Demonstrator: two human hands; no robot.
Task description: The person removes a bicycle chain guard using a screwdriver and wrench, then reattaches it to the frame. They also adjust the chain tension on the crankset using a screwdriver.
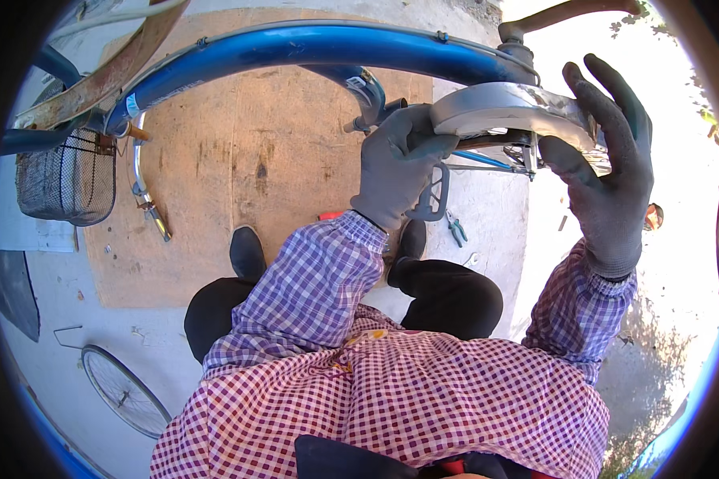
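A silver, curved metal cover, shaped like a chain guard, sits beside the blue bicycle frame. My left hand, in a grey glove, pinches the cover's left end with the thumb near its lower edge. Around the right end, my gloved right hand spreads its fingers, thumb and forefinger apart; whether they touch the metal is unclear. Just below my left hand hangs a dark open-framed part resembling a pedal. A rusty crank arm rises above the cover.
A wire basket and a handlebar are at the left. Green-handled pliers and a spanner lie on the floor beside a brown board. A loose wheel lies at lower left.
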